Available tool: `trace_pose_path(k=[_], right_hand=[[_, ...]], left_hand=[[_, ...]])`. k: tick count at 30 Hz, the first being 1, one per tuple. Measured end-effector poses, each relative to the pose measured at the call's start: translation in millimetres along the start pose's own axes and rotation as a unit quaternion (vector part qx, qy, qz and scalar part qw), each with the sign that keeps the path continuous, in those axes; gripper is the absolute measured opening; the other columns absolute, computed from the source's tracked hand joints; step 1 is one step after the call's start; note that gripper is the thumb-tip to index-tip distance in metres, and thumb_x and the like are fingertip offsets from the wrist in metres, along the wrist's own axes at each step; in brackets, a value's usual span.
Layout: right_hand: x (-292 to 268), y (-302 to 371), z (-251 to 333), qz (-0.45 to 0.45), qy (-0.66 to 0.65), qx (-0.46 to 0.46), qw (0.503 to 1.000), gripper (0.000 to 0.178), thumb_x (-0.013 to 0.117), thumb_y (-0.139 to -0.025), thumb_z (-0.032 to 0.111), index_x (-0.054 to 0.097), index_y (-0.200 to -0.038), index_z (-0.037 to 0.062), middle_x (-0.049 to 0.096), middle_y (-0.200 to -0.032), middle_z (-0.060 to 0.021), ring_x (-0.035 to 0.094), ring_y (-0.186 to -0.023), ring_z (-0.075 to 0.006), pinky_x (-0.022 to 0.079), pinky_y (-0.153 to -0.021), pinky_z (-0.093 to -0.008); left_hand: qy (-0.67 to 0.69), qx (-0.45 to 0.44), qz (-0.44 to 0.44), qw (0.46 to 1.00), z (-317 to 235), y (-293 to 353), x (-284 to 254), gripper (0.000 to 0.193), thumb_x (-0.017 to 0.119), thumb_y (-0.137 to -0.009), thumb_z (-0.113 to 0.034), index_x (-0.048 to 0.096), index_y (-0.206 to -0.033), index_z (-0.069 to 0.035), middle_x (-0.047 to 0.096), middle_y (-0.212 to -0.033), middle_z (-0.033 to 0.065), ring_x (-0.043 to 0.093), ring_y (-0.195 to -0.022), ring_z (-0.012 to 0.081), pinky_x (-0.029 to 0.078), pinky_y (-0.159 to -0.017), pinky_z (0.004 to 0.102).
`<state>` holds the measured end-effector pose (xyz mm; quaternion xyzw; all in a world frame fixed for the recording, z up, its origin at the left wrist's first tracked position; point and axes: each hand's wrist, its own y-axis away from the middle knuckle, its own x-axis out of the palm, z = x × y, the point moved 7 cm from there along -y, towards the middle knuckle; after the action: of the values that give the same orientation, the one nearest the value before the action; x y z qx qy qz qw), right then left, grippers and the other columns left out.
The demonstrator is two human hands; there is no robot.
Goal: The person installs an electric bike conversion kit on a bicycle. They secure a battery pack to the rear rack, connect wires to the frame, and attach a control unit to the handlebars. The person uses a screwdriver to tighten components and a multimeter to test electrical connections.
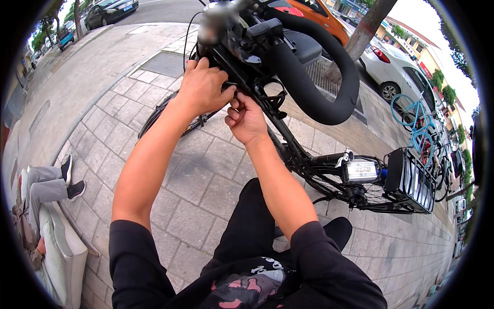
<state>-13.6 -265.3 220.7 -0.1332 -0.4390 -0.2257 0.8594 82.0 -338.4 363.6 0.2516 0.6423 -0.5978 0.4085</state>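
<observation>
A black bicycle (288, 139) stands across in front of me, its front end at upper left and its rear wheel to the right. Both my hands are at the front of its frame, just below the handlebar area. My left hand (203, 86) has its fingers curled over the frame's front part, the thumb reaching toward my other hand. Close beside it, my right hand (248, 117) is closed in a pinch against the frame tube. Whatever the fingertips hold is too small or hidden. A thick black padded loop bar (343, 98) rises above them to the right.
A silver box (360, 171) and a black rear rack (414, 180) sit at the bicycle's back. At lower left, a person in grey trousers (43, 193) sits beside a pale cushion (67, 257). Farther off are a tree trunk (363, 38), a white car (399, 72) and blue bicycles (414, 121).
</observation>
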Motion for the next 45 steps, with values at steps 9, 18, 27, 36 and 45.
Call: trace_pose_path(k=[9, 18, 27, 36, 45], right_hand=[[9, -8, -6, -0.026, 0.006, 0.000, 1.000, 0.019, 0.071, -0.105, 0.030, 0.064, -0.091, 0.0191, 0.059, -0.077, 0.0059, 0.049, -0.060, -0.0105, 0.039, -0.055, -0.0290], [18, -6, -10, -0.053, 0.028, -0.036, 0.998, 0.017, 0.072, -0.105, 0.032, 0.063, -0.098, 0.0204, 0.059, -0.079, 0.0059, 0.050, -0.060, -0.0105, 0.039, -0.055, -0.0292], [20, -7, -13, 0.033, -0.042, -0.021, 0.998, 0.015, 0.070, -0.107, 0.031, 0.062, -0.097, 0.0220, 0.058, -0.077, 0.0066, 0.050, -0.058, -0.0090, 0.040, -0.055, -0.0281], [35, 19, 6, -0.140, 0.180, -0.139, 0.964, 0.018, 0.064, -0.106, 0.021, 0.071, -0.094, 0.0092, 0.063, -0.074, 0.0013, 0.051, -0.053, -0.0092, 0.040, -0.049, -0.0276], [72, 27, 41, -0.124, 0.792, -0.277, 0.530, 0.025, 0.054, -0.104, 0.014, 0.072, -0.107, -0.0040, 0.073, -0.083, -0.0231, 0.070, -0.076, -0.0441, 0.056, -0.073, -0.0467]], left_hand=[[0.015, 0.006, -0.003, 1.000, 5, -3, 0, 0.033, 0.063, -0.100, -0.032, 0.077, -0.087, -0.006, 0.075, -0.086, 0.0146, 0.064, -0.094, 0.0329, 0.042, -0.097, 0.0463], [0.055, -0.059, -0.018, 0.997, 18, -2, 6, 0.027, 0.058, -0.103, -0.031, 0.077, -0.104, -0.011, 0.075, -0.089, 0.0147, 0.067, -0.100, 0.0325, 0.042, -0.098, 0.0487], [-0.020, -0.075, 0.070, 0.995, 8, -4, 12, 0.030, 0.052, -0.105, -0.030, 0.076, -0.106, -0.013, 0.077, -0.097, 0.0127, 0.066, -0.108, 0.0319, 0.041, -0.096, 0.0525], [0.092, -0.061, 0.060, 0.992, 19, 12, 13, 0.032, 0.060, -0.098, -0.031, 0.073, -0.118, -0.009, 0.078, -0.106, 0.0165, 0.061, -0.118, 0.0349, 0.035, -0.107, 0.0548], [-0.018, 0.058, -0.183, 0.981, 7, 26, 16, 0.027, 0.080, -0.090, -0.041, 0.078, -0.104, -0.018, 0.074, -0.084, -0.0003, 0.064, -0.091, 0.0244, 0.041, -0.094, 0.0432]])
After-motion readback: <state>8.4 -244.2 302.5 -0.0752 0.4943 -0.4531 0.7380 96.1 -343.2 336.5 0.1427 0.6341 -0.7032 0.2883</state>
